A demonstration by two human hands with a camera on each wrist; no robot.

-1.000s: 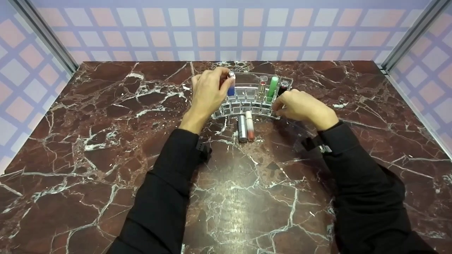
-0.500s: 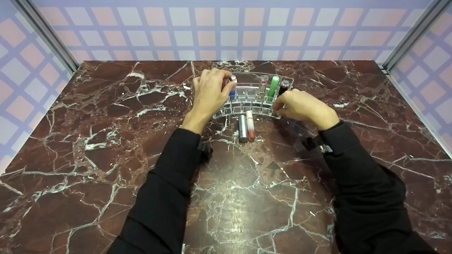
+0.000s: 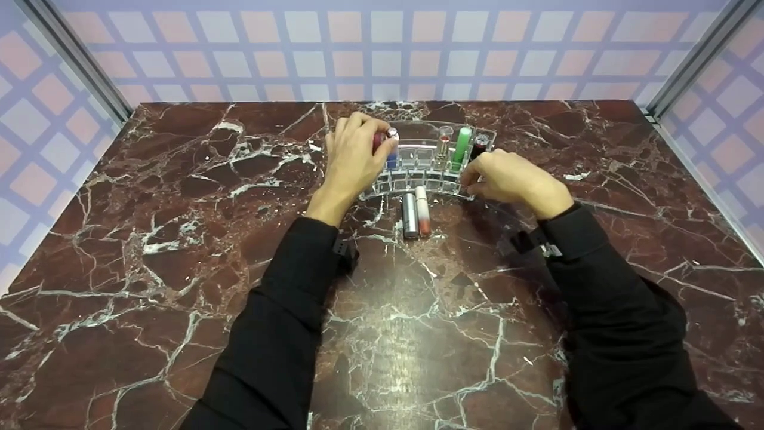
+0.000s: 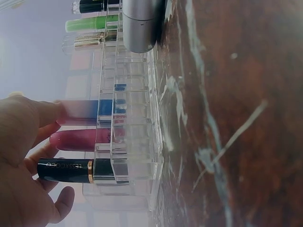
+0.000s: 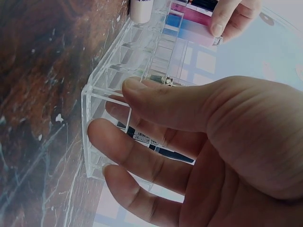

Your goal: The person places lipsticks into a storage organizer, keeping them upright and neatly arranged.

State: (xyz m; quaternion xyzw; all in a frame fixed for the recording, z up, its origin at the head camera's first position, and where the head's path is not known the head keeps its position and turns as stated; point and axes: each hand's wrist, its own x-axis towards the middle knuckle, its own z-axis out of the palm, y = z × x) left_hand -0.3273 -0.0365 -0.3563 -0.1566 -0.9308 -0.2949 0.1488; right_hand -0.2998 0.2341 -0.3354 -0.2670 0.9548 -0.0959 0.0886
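A clear stepped lipstick rack (image 3: 418, 174) stands curved on the table. My left hand (image 3: 352, 152) pinches the top of a blue-to-pale lip gloss tube (image 4: 90, 111), whose lower end is inside a back-row slot. Beside it in the left wrist view stand a magenta tube (image 4: 78, 140) and a black lipstick (image 4: 66, 170) with a gold band, close to the fingers. My right hand (image 3: 516, 179) grips the rack's right end, thumb and fingers either side of the clear wall. A green tube (image 3: 461, 146), a gold lipstick (image 3: 443, 149) and a dark tube (image 3: 479, 145) stand at the right.
In front of the rack, a silver tube (image 3: 409, 216) and a white-and-red lip gloss tube (image 3: 423, 212) lie side by side on the marbled table (image 3: 250, 334). Checked panels (image 3: 382, 51) close off the back and sides.
My left hand has lowered slightly, and the blue tube sits deeper in its slot. My right hand keeps its place on the rack.
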